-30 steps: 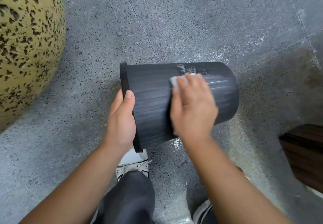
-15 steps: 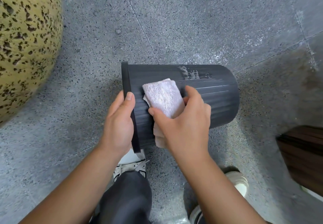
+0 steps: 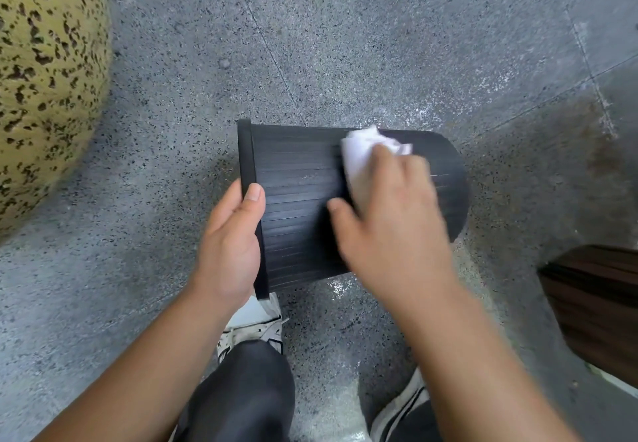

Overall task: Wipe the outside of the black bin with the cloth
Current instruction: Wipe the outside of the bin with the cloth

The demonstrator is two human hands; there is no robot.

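Observation:
The ribbed black bin [image 3: 300,200] is held on its side above the floor, its rim to the left and its base to the right. My left hand [image 3: 229,245] grips the rim, thumb on the outer wall. My right hand [image 3: 393,220] presses a white cloth [image 3: 362,155] against the bin's upper side, near the base end. The cloth pokes out beyond my fingertips; most of it lies hidden under the hand. The hand is blurred with motion.
A speckled grey floor [image 3: 379,44] lies all round, with wet patches near the bin. A large yellow speckled rounded object [image 3: 45,72] fills the left edge. A dark wooden piece [image 3: 600,303] stands at the right. My shoes [image 3: 255,324] and dark trouser leg [image 3: 241,390] are below the bin.
My right hand has slid the cloth from near the rim toward the base end and up over the bin's top. The left hand keeps its grip on the rim.

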